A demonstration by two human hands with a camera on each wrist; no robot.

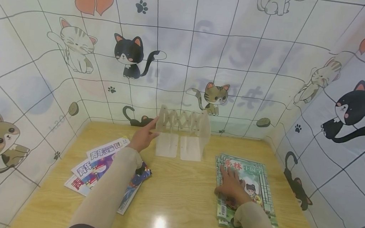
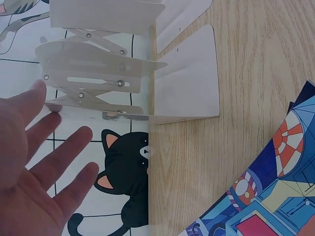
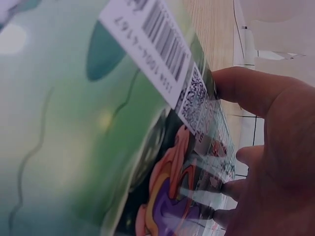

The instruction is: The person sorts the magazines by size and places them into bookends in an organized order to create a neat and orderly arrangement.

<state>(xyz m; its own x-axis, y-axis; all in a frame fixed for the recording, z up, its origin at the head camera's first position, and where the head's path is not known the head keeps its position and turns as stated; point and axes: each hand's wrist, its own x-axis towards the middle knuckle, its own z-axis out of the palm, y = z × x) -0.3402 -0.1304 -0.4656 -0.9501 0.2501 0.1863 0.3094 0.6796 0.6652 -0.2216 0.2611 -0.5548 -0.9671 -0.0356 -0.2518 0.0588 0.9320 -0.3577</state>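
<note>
A whitish expandable book rack (image 1: pixel 185 123) with crossed hinged strips stands at the back of the table. My left hand (image 1: pixel 142 137) reaches to its left end. In the left wrist view, the left fingers (image 2: pixel 69 152) are spread, two fingertips right at the edge of the rack's end panel (image 2: pixel 98 110). On the right lies a stack of green magazines (image 1: pixel 254 177) with a cartoon figure on the cover. My right hand (image 1: pixel 232 186) rests on its left part, fingers spread. The right wrist view shows the thumb (image 3: pixel 241 88) at the magazine's edge, near a barcode.
Several fanned magazines (image 1: pixel 102 154) lie on the left of the wooden table (image 1: pixel 169 195), partly under my left forearm. A cloth (image 1: pixel 173 63) printed with cats and grid lines hangs behind the table and along both sides.
</note>
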